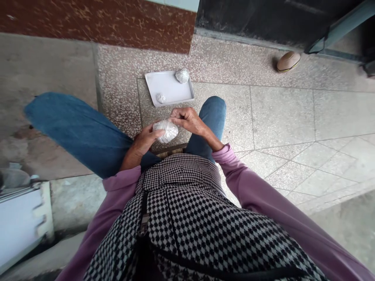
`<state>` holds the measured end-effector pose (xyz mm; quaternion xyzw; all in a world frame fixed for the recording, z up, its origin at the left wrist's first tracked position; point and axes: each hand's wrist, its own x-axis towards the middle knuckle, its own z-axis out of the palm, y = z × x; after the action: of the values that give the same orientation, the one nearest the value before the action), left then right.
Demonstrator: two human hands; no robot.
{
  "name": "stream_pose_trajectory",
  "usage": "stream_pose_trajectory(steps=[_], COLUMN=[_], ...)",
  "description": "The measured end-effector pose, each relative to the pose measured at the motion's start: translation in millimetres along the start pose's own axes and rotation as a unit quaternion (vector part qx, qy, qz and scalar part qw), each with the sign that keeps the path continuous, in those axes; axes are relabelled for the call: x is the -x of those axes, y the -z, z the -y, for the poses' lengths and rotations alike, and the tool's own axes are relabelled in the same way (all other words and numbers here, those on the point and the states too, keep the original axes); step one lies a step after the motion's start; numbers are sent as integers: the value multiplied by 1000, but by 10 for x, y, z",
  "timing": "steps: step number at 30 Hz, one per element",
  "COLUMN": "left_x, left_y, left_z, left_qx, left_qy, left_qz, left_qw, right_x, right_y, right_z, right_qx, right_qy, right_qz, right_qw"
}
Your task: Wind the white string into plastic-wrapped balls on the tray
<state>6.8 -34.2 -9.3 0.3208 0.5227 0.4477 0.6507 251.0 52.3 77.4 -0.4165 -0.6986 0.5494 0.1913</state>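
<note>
The plastic-wrapped white bundle [165, 131] is held over the lap between both hands. The left hand [145, 139] cups its near side, fingers curled around it. The right hand [190, 119] is closed, pinching the wrap at its far end. A white tray [170, 88] lies on the floor just beyond.
</note>
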Motion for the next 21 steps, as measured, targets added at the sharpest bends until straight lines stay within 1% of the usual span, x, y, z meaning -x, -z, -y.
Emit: stream_pose_trajectory(steps=[3,6,9,11,13,16,18,21], left_x=[65,104,117,118,117,105,84,30], left_y=[-37,-78,-106,-111,-114,-139,-168,-199], left_z=[-39,-99,-168,-206,-232,-242,-232,-191], left_qx=[44,77,112,139,163,174,171,168], left_qy=[44,31,10,-3,-14,-4,4,-4], left_qz=[60,67,51,35,4,-45,-62,-82], left_qw=[996,994,992,990,987,984,983,982], right_x=[-142,-243,-303,-311,-286,-203,-137,-41], right_y=[-66,-242,-427,-526,-600,-664,-680,-695], right_z=[-116,-233,-330,-390,-446,-510,-536,-558], right_qx=[-90,-167,-216,-223,-220,-212,-198,-165], right_qy=[-32,-68,-115,-145,-168,-185,-189,-183], right_qz=[-2,-21,-48,-60,-66,-63,-63,-57], right_qw=[995,983,968,962,959,957,960,968])
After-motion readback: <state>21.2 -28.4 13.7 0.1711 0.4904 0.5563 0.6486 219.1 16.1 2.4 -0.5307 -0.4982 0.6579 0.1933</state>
